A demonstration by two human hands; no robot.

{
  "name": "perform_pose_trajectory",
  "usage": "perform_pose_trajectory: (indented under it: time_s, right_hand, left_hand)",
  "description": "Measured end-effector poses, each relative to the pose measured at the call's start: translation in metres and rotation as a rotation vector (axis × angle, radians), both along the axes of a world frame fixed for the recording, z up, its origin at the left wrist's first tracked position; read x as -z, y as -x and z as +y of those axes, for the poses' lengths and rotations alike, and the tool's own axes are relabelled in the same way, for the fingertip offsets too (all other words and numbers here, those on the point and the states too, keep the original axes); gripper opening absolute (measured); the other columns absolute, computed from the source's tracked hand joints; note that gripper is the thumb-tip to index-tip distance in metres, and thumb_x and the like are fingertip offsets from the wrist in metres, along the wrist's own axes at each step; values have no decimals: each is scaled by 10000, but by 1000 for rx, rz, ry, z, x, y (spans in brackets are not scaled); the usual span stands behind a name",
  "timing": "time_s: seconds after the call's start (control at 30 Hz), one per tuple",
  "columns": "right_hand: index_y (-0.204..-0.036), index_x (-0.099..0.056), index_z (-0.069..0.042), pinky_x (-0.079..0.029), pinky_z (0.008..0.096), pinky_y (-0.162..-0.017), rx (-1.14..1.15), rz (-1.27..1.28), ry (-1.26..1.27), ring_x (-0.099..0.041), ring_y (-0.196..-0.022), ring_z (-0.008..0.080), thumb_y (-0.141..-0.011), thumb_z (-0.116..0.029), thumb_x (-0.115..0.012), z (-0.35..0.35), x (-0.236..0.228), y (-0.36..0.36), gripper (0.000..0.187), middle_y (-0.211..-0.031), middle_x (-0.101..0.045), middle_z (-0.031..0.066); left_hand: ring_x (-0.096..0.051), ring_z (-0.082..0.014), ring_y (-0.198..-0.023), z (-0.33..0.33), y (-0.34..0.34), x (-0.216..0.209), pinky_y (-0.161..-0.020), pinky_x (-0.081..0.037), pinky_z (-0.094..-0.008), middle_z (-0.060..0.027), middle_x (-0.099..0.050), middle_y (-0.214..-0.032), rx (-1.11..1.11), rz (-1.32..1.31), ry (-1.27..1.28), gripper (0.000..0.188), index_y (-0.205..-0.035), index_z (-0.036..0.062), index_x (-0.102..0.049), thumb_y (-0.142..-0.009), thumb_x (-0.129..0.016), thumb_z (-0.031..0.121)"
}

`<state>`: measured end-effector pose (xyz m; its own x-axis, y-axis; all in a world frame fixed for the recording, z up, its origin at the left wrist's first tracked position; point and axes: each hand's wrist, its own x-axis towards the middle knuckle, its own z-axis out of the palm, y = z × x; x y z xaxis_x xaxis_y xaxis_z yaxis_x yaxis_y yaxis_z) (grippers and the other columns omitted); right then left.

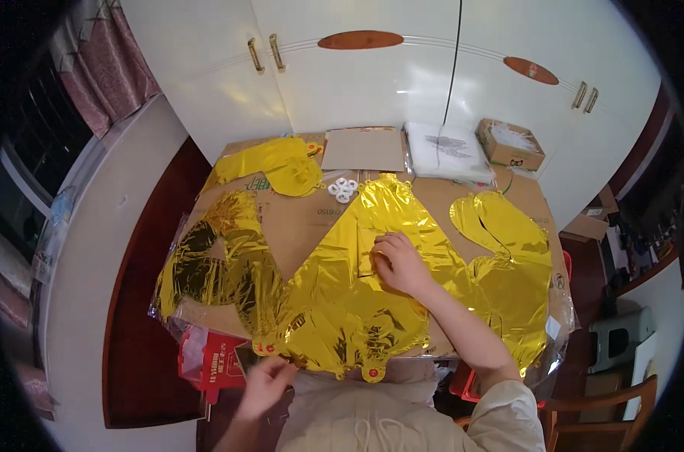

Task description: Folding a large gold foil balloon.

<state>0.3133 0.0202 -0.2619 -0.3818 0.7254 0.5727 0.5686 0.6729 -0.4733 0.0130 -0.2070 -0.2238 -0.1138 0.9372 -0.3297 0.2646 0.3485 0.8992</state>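
Flat gold foil balloons cover much of a cardboard-topped table (304, 211). My right hand (398, 260) rests on the large middle foil balloon (402, 207), fingers bent at the edge of a small folded gold foil piece (366, 252). Down at the table's front edge, my left hand (267, 388) is closed with its fingers pressed together, just below a foil corner with a red dot. What it holds, if anything, is hidden. A foil balloon with a triangular opening (240, 264) lies to the left, and a curved one (519, 279) to the right.
Another gold foil balloon (274, 166) lies at the back left. Along the back are white rings (343, 190), a grey-brown board (364, 151), a stack of clear plastic bags (447, 151) and a small cardboard box (511, 145). A red box (214, 361) sits below the front left corner.
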Motion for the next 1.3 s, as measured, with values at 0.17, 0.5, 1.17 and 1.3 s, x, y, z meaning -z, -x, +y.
perform_pose_trajectory:
  time_s: [0.17,0.5,1.17,1.3]
  right_hand:
    - [-941,-619,-29,-455,436,-927,28,-6,-31,-567,-1022,329,-771,-56,-641,-4,-20,-4,173,-1032,-625,140]
    - [-1099,-647,-112,-409,436,-984,-274,-349,0,-546,-1148,284,-798,-175,-679,-66,-21,-18,309,-1190,-614,96]
    - [-1164,-618,-59,-338,457,-1086,-356,-65,223,-482,-1244,309,-702,-257,-721,-60,5,-32,513,-1292,-560,112]
    - [-1180,-619,-49,-445,381,-984,-335,9,293,-553,-1154,318,-796,-115,-649,-52,16,-34,391,-1230,-598,132]
  left_hand:
    - [-631,-199,-975,-32,-33,76,-753,-515,-303,-114,-653,-1089,-191,-750,211,246,-1148,29,-589,-925,-630,125]
    - [-643,-165,-693,-18,-74,62,-610,-494,-288,-40,-681,-827,-310,-686,83,98,-953,43,-653,-948,-589,116]
    - [-495,-442,-1247,44,-133,15,-1046,-387,-547,-252,-518,-1336,572,397,-890,133,-761,38,-638,-711,-697,145]
    - [-476,-437,-1267,49,-132,27,-1074,-354,-549,-231,-527,-1334,681,475,-887,136,-760,45,-633,-725,-670,170]
